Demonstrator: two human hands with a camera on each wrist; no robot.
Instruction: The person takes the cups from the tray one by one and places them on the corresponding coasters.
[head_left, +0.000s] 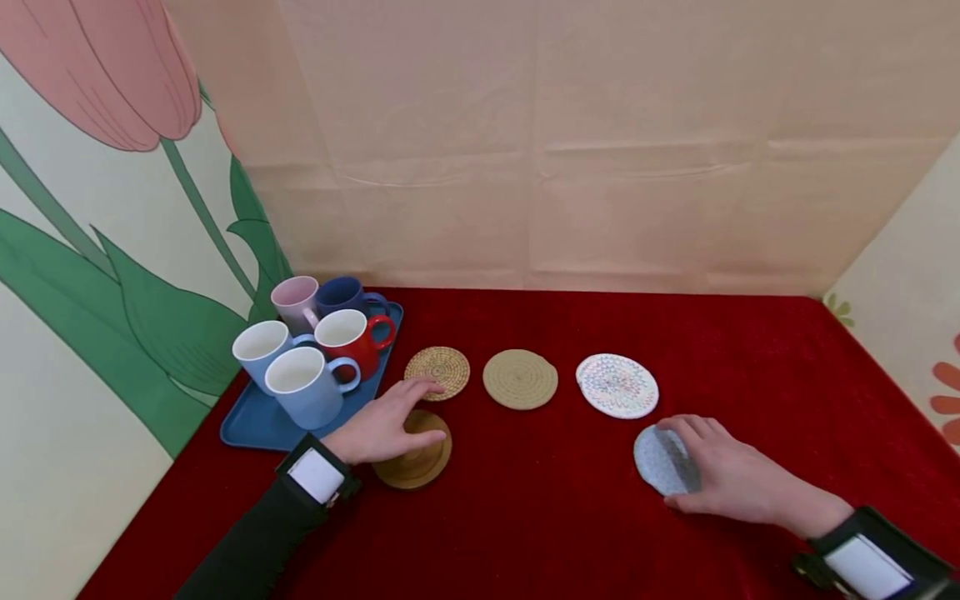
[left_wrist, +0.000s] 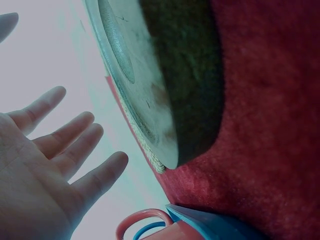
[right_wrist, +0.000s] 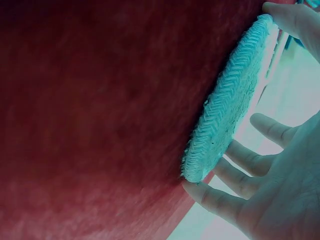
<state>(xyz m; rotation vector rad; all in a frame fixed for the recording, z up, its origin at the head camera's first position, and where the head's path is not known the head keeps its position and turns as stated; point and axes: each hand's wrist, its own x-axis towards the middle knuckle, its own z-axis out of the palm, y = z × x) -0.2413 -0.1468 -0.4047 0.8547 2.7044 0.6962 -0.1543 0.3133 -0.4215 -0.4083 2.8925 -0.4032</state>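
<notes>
Head view: the grey coaster (head_left: pixel 663 460) lies on the red cloth (head_left: pixel 540 500) at the right, nearest the right hand (head_left: pixel 731 471), which reaches in low and holds it by its edge, thumb on one side, fingers on the other. The left hand (head_left: pixel 381 427) reaches over the wooden coaster (head_left: pixel 412 473) with fingers and thumb spread wide, gripping nothing. Beyond lie, from the left, a straw coaster (head_left: pixel 442 365), a beige coaster (head_left: pixel 521 379) and a white patterned coaster (head_left: pixel 617 386); five mugs (head_left: pixel 306 402) stand on the blue tray (head_left: pixel 251 432). Only the right wrist view shows the grey coaster's plaited rim; the left wrist view alone reveals the wooden coaster's thick side, apart from the fingers.
</notes>
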